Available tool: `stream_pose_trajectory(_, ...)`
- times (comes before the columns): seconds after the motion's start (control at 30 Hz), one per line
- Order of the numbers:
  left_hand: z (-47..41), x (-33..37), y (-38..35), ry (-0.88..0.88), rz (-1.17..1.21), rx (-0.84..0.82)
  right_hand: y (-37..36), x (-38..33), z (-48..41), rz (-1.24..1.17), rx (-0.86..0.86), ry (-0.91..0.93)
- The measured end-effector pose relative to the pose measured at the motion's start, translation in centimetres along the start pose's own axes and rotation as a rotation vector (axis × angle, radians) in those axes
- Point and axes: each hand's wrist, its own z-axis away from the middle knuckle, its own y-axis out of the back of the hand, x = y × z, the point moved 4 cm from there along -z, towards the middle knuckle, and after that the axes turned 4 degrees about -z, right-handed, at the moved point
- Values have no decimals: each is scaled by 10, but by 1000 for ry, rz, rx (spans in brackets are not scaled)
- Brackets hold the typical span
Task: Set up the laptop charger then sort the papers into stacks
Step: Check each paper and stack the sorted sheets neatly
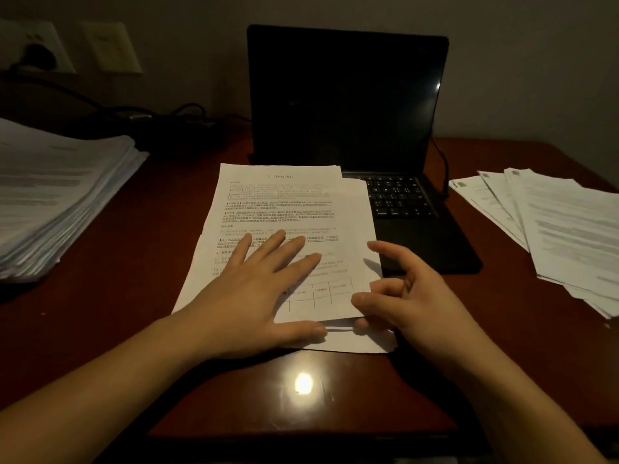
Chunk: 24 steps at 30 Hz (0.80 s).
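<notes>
Pinning the middle stack (355,341) flat with my open left hand (254,289); right hand (412,296) fingers (365,300) pinch the top sheet (281,202) at its lower-right corner, sheet running lengthwise up-frame.

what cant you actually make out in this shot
Head view only:
- Left stack: cut off by the left edge, print blurred.
- Right papers: cut off by the right edge.
- Laptop keyboard: left part hidden under the centre sheets.
- Centre sheets' print: too small to read.
- Wall socket and cable ends: too dark.
</notes>
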Motion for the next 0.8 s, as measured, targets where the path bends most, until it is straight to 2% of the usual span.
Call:
stream_pose_trajectory(0.2, 6, -4, 7, -134, 347, 203, -9, -1, -6, 36, 66, 58)
stream_pose_trajectory(0.4, 16, -6, 13, -69, 685, 377, -5, 1, -4, -53, 26, 33)
stream_pose_trajectory(0.5, 16, -6, 16, -97, 611, 436, -1, 0, -1, -68, 3, 13)
stream_pose_trajectory(0.67, 15, -4, 11, -139, 588, 337, -8, 2, -7, -18, 66, 40)
stream_pose_trajectory(0.8, 13, -7, 12, -100, 594, 425, -7, 4, -9, -45, 81, 33)
